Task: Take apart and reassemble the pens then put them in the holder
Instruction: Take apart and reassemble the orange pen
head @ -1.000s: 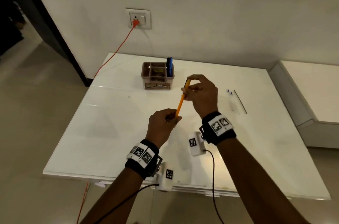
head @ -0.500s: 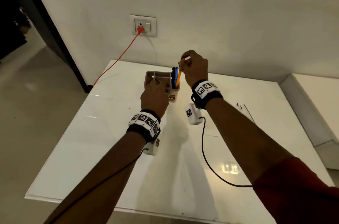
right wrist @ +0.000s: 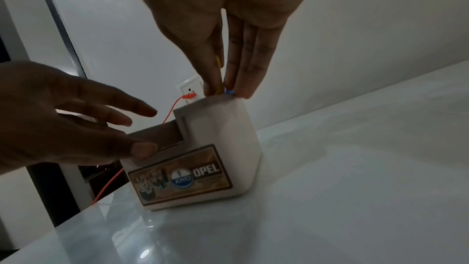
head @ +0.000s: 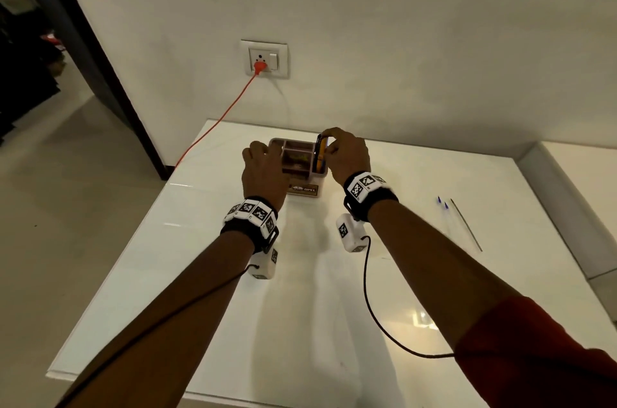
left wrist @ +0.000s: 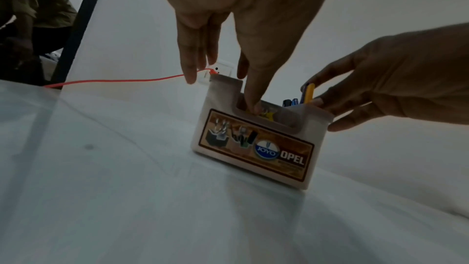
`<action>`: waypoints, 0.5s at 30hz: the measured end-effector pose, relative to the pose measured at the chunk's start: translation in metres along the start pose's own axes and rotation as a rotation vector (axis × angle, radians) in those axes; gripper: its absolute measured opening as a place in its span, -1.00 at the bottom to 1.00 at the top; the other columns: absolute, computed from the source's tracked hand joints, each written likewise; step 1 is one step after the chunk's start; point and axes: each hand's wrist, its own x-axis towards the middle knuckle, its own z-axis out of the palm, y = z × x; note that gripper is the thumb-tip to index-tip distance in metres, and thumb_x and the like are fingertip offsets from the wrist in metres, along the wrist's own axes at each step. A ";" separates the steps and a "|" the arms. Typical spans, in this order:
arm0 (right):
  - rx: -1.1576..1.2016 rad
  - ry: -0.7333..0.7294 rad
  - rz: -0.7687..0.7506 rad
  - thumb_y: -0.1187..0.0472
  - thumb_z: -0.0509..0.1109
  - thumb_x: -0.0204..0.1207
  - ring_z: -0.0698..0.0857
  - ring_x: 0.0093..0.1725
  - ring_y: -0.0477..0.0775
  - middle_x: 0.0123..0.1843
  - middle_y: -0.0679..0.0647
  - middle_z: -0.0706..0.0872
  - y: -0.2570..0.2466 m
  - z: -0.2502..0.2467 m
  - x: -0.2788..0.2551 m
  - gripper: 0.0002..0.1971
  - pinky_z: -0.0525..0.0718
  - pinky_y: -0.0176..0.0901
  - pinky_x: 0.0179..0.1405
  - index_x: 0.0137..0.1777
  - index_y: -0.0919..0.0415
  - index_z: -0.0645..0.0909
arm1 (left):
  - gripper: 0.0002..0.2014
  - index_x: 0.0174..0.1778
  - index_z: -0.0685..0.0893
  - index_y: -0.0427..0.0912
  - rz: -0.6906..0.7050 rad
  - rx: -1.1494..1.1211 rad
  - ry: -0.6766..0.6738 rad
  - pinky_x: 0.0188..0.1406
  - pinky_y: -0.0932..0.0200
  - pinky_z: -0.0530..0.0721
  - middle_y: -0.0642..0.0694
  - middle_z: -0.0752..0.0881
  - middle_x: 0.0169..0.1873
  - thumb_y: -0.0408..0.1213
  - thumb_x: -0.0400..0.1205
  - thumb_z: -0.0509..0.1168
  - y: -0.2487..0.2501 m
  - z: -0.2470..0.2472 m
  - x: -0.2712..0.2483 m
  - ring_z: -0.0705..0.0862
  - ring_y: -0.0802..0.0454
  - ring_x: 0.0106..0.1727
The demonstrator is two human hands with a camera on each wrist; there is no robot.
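A beige pen holder (head: 302, 189) (left wrist: 253, 148) (right wrist: 220, 144) with a brown label stands at the far middle of the white table (head: 300, 307). My right hand (head: 347, 155) (right wrist: 223, 79) pinches the top of an orange pen (head: 321, 155) (left wrist: 309, 92) (right wrist: 217, 61), which stands upright in the holder's right compartment beside blue pens (left wrist: 291, 101). My left hand (head: 263, 170) (left wrist: 220, 79) holds the holder's left end. Its thumb is in the low front compartment and its fingers reach past the back left corner.
Loose pen parts lie at the table's right: two blue-tipped refills (head: 442, 204) and a thin rod (head: 465, 224). An orange cable (head: 217, 130) runs from the wall socket (head: 265, 58) past the table's left corner. A raised white ledge (head: 564, 207) borders the right side.
Both hands moved from mid-table to the holder. The right hand carried the orange pen over and lowered it into the right compartment. The left hand let go of the pen and took the holder.
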 end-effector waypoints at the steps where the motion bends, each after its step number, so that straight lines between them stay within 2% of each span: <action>1: 0.001 -0.003 0.015 0.41 0.39 0.44 0.82 -0.03 0.26 -0.05 0.12 0.87 0.002 0.001 -0.002 -0.53 0.80 0.08 0.02 0.32 0.03 0.72 | -0.53 0.36 0.62 -0.07 -0.017 -0.030 -0.014 -0.09 -0.08 0.68 -0.29 0.54 0.28 -0.29 0.50 0.42 -0.002 -0.002 -0.001 0.54 -0.32 0.25; 2: 0.006 -0.006 0.031 0.41 0.44 0.43 0.81 -0.03 0.27 -0.05 0.13 0.86 0.004 0.003 -0.005 -0.49 0.80 0.10 0.02 0.36 0.02 0.69 | -0.56 0.36 0.62 -0.01 -0.026 -0.047 -0.042 -0.07 -0.07 0.67 -0.28 0.54 0.27 -0.22 0.53 0.41 -0.003 -0.004 0.001 0.57 -0.33 0.26; 3: 0.019 -0.005 0.048 0.40 0.51 0.40 0.81 -0.02 0.27 -0.04 0.13 0.86 0.005 0.004 -0.007 -0.45 0.81 0.13 0.02 0.40 0.02 0.66 | -0.61 0.35 0.62 0.00 -0.015 -0.053 -0.075 -0.11 -0.02 0.63 -0.22 0.58 0.15 -0.16 0.58 0.38 -0.003 -0.006 0.002 0.62 -0.32 0.23; 5: 0.059 0.001 0.063 0.38 0.62 0.34 0.81 0.03 0.26 0.01 0.16 0.85 0.009 0.007 -0.008 -0.34 0.80 0.18 0.06 0.47 0.05 0.61 | -0.70 0.29 0.63 -0.10 0.022 -0.023 -0.134 -0.20 0.06 0.46 -0.07 0.51 -0.21 -0.11 0.67 0.32 -0.001 -0.010 0.005 0.69 -0.31 0.06; 6: 0.069 0.000 0.065 0.38 0.64 0.33 0.79 0.08 0.25 0.06 0.18 0.84 0.010 0.008 -0.007 -0.28 0.79 0.18 0.11 0.52 0.10 0.57 | -0.73 0.25 0.65 -0.17 0.026 -0.002 -0.147 -0.21 0.07 0.43 -0.10 0.51 -0.26 -0.13 0.69 0.31 0.001 -0.013 0.006 0.70 -0.31 0.01; 8: 0.066 -0.005 0.084 0.38 0.67 0.32 0.76 0.18 0.26 0.16 0.23 0.81 0.012 0.009 -0.004 -0.24 0.75 0.17 0.20 0.56 0.21 0.53 | -0.80 0.08 0.71 -0.29 0.011 0.023 -0.162 -0.20 0.05 0.46 -0.27 0.68 -0.20 -0.22 0.69 0.33 0.002 -0.014 0.009 0.72 -0.31 0.01; 9: 0.059 -0.003 0.097 0.38 0.68 0.32 0.75 0.20 0.26 0.19 0.24 0.80 0.012 0.009 -0.003 -0.28 0.74 0.16 0.22 0.52 0.26 0.58 | -0.80 0.00 0.72 -0.34 -0.002 0.023 -0.168 -0.17 0.03 0.49 -0.33 0.75 -0.13 -0.25 0.68 0.34 0.002 -0.014 0.009 0.73 -0.32 0.03; 12: 0.044 0.004 0.106 0.35 0.68 0.36 0.76 0.23 0.27 0.23 0.27 0.81 0.015 0.010 -0.001 -0.53 0.68 0.06 0.31 0.29 0.35 0.75 | -0.75 -0.09 0.77 -0.40 -0.044 -0.007 -0.209 -0.19 0.03 0.47 -0.37 0.79 -0.08 -0.22 0.66 0.39 -0.001 -0.012 0.011 0.75 -0.34 0.03; 15: 0.049 0.017 0.096 0.32 0.64 0.44 0.78 0.22 0.30 0.24 0.29 0.83 0.016 0.013 -0.001 -0.60 0.69 0.04 0.30 0.28 0.38 0.78 | -0.71 -0.11 0.79 -0.42 -0.067 -0.062 -0.214 -0.23 0.05 0.43 -0.40 0.79 -0.10 -0.19 0.62 0.45 -0.001 -0.011 0.011 0.74 -0.38 0.00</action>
